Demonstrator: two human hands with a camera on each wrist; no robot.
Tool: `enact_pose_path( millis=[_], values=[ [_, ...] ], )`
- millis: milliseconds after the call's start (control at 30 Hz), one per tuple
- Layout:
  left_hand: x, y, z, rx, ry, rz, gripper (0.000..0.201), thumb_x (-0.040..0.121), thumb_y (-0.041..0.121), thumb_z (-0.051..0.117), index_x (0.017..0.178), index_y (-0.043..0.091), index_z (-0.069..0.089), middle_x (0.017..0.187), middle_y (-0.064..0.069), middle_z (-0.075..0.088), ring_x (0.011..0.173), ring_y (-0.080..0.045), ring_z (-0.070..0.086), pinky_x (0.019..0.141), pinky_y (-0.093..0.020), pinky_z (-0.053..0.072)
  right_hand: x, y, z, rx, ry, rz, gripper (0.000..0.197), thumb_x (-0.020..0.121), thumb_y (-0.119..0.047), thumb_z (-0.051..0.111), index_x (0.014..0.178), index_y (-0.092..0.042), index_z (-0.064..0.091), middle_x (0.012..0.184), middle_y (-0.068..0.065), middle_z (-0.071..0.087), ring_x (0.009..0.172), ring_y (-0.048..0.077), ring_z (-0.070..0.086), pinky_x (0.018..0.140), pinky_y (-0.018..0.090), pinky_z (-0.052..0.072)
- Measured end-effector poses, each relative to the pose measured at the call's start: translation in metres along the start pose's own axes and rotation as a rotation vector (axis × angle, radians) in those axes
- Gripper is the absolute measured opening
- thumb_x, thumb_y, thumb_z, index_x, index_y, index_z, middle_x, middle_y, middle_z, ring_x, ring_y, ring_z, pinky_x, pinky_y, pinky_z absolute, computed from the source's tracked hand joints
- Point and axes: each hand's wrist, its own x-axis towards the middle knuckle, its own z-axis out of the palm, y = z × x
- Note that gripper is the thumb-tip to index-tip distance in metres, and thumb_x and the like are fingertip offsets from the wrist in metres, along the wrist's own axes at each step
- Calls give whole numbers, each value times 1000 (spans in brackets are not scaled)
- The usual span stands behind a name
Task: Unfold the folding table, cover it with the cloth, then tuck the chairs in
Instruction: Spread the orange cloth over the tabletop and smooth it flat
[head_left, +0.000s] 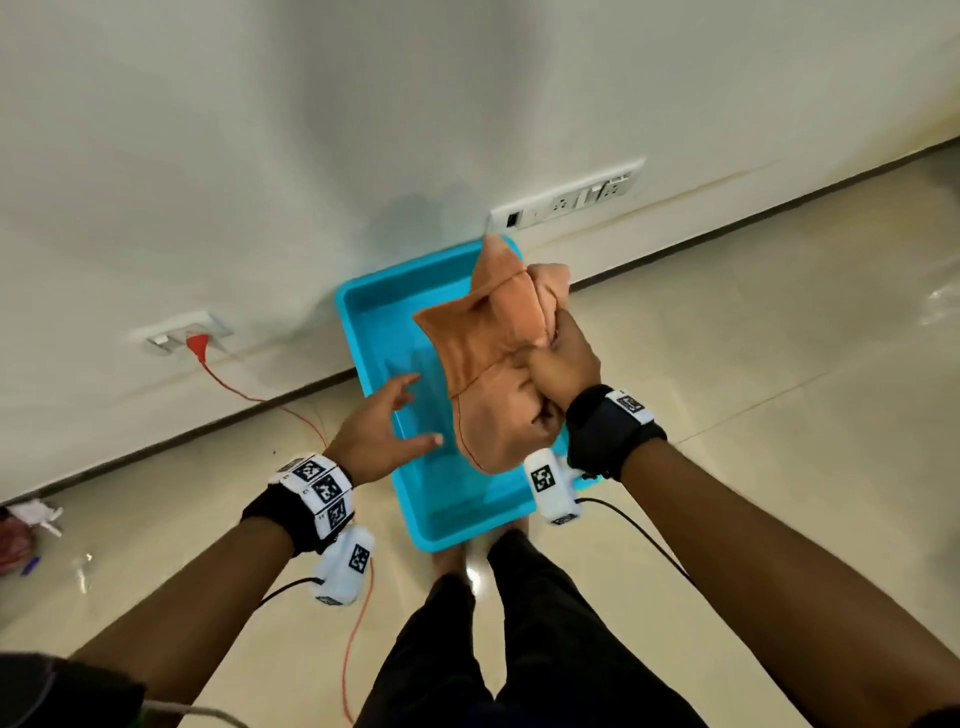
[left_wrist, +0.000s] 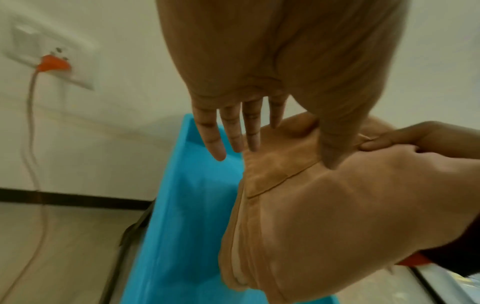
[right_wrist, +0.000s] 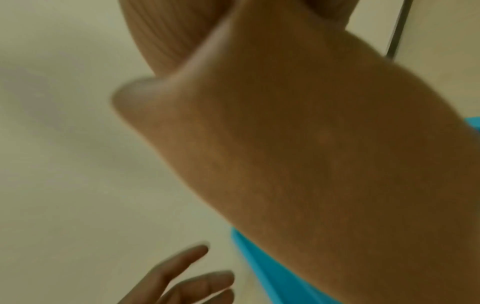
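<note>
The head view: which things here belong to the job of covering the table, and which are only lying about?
Belong to the job:
- cloth, bunched in the right hand
- left hand, fingers straight, holding nothing, beside the cloth

Only lying about:
- blue tray on the floor under the cloth
- red plug in the wall socket
- red cable across the floor
- switch panel on the wall

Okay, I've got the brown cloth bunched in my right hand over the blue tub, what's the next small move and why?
Probably bring the left hand in to take a free edge of the cloth. The right hand grips it in a bunched wad above the blue tub, while the left hand hovers open beside it, holding nothing; two hands would let it open out.
</note>
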Motion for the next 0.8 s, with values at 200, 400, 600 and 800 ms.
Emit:
enact_pose_path(
  millis=[200, 400, 600, 800],
  values=[
    [-28, 103, 27, 194, -63, 555, 127, 49, 58, 85, 153, 24, 19, 148, -2, 34, 136, -15, 35, 117, -30, 27, -49, -44, -63, 497, 193, -30, 68, 55, -24, 78, 120, -29, 58, 107, -1, 73, 100, 25, 70, 93, 44, 57],
    [-28, 173, 61, 246, 260, 792, 75, 67, 34, 72, 137, 15, 50, 126, -7, 60, 110, -28, 60, 93, -37, 48, -95, -40, -152, 932, 266, 10, 49, 76, 0, 75, 122, -2, 59, 100, 15, 74, 87, 29, 74, 79, 42, 61],
    [-23, 263, 92, 468, 3, 907, 27, 70, 22, 52, 97, 24, 58, 80, -6, 69, 75, -33, 63, 62, -34, 45, -124, 18, -226, 1022, 361, 13, 41, 80, -27, 74, 113, -4, 67, 96, 12, 73, 89, 27, 70, 72, 35, 58],
    [-25, 344, 180, 900, -162, 846, 24, 66, 24, 52, 88, 20, 59, 83, -8, 69, 79, -37, 63, 62, -34, 45, -168, 99, -287, 278, 716, -316, 72, 78, -52, 65, 142, -32, 42, 140, 2, 43, 125, 16, 45, 104, 30, 39]
  ],
)
